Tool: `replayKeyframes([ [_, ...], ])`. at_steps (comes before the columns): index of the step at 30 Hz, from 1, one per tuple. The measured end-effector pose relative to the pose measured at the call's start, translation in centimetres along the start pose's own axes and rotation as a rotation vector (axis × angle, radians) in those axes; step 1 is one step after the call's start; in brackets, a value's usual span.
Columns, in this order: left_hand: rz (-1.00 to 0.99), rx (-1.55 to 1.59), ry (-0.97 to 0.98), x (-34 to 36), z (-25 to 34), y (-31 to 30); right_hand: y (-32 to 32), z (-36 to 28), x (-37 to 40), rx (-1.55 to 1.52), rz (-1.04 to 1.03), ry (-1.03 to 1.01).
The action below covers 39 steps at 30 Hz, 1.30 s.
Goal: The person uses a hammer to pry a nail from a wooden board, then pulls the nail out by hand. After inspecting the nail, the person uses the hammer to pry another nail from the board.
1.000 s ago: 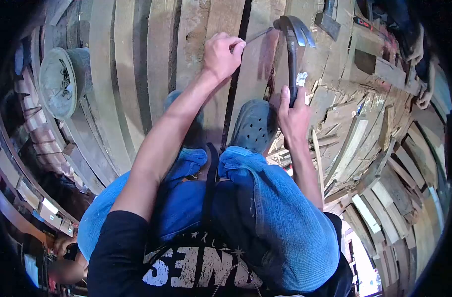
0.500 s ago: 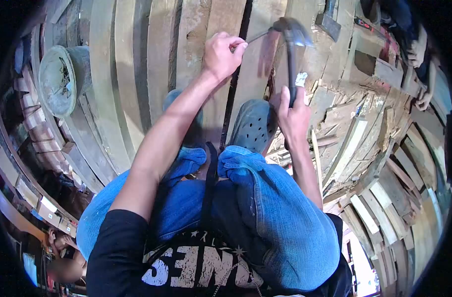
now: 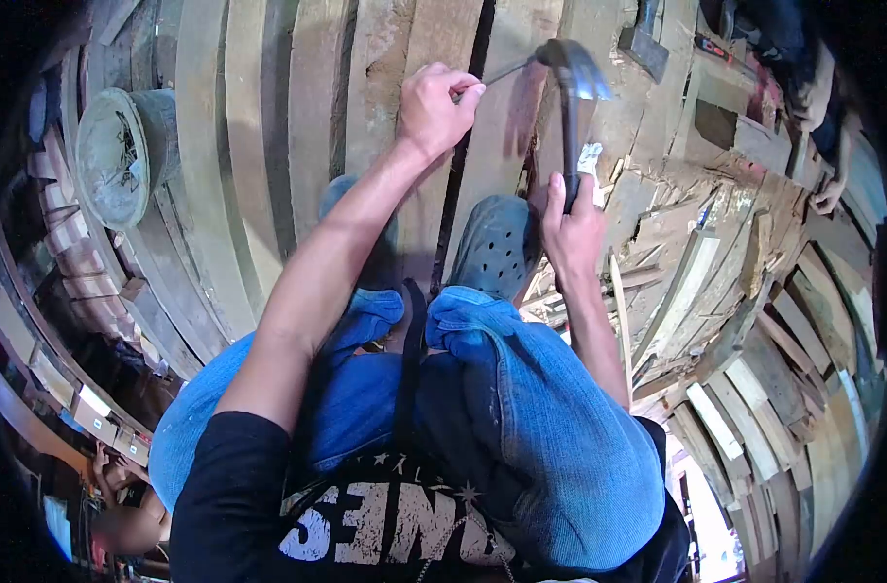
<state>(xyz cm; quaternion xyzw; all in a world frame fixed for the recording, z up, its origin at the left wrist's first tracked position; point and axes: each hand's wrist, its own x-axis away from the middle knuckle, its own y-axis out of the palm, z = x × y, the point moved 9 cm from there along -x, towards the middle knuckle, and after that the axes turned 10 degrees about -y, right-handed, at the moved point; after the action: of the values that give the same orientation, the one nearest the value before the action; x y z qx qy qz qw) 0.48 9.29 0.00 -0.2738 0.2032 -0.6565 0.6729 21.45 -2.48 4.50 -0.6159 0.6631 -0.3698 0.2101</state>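
In the head view my left hand (image 3: 440,107) pinches a thin metal rod (image 3: 507,72), like a long nail, that slants right above the wooden boards (image 3: 385,44). The rod's far end meets the head of a claw hammer (image 3: 573,78). My right hand (image 3: 573,219) is wrapped round the hammer's dark handle, which stands nearly vertical in this view, the curved claw turned to the right. Below the hands, a grey clog (image 3: 499,248) with holes rests on the boards.
A pale bucket (image 3: 113,160) with small scraps inside stands at left. Another hammer (image 3: 644,51) lies at upper right, near a red and black tool (image 3: 720,49). Splintered wood (image 3: 681,219) and stacked planks (image 3: 745,408) fill the right side. Another person's hand (image 3: 829,189) shows at far right.
The hammer head has shifted slightly down, still against the rod's end. My left hand keeps its place and grip. The other person's hands at the upper right have moved a little.
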Motion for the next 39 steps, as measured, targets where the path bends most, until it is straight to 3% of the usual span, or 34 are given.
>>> replayKeyframes([
  [2, -0.011, 0.002, -0.005, 0.1, 0.0, 0.1, 0.4, 0.3, -0.2, 0.070, -0.075, 0.049],
  [14, 0.022, 0.025, 0.011, 0.0, 0.0, -0.1, -0.2, -0.5, 0.0, -0.031, 0.039, 0.015],
  [18, -0.006, 0.015, -0.009, 0.1, 0.1, 0.1, 0.0, -0.1, -0.5, 0.042, -0.038, -0.001],
  [32, 0.001, 0.050, -0.024, 0.1, 0.1, -0.1, -0.6, -1.2, -0.4, 0.059, -0.016, -0.030],
  [39, 0.008, 0.038, -0.051, 0.0, -0.2, -0.1, 0.1, 0.0, -0.1, 0.070, -0.097, 0.077],
])
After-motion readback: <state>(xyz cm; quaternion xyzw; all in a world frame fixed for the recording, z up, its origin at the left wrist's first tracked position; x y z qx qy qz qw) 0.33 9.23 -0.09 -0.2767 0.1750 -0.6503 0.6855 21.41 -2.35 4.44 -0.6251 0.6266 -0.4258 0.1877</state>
